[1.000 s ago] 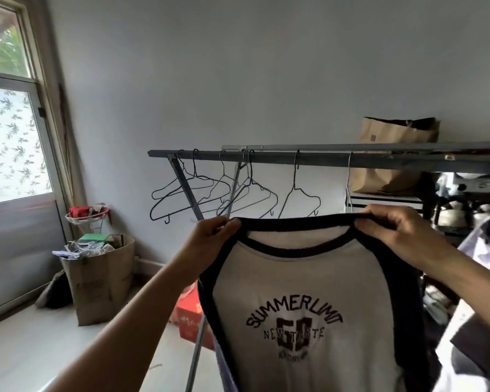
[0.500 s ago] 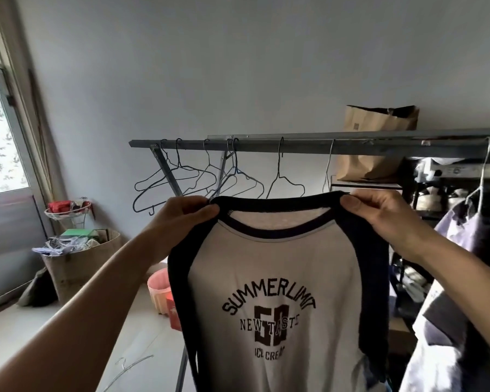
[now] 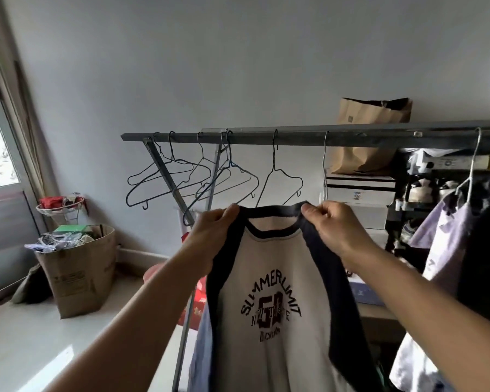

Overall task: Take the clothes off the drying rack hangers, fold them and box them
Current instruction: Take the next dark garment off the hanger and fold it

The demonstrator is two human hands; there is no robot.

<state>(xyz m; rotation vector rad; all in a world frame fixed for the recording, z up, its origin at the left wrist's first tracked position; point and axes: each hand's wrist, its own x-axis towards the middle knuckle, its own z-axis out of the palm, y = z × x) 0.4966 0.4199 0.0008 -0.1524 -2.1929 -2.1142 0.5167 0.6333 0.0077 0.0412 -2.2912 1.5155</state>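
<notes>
Cream-and-navy T-shirt (image 3: 277,306) hangs clear of the drying rack (image 3: 309,137) because your left hand (image 3: 210,236) and right hand (image 3: 334,227) pinch its shoulders, spreading it flat for folding

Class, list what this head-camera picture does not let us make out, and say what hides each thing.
- T-shirt hem and sleeves: cut off by the bottom edge.
- Small print under the "50": blurred and creased.
- Left hand and right hand fingertips: tucked behind the collar.
- Hanging clothes at right: cut by the right edge.
- Cardboard box contents: too small.
</notes>
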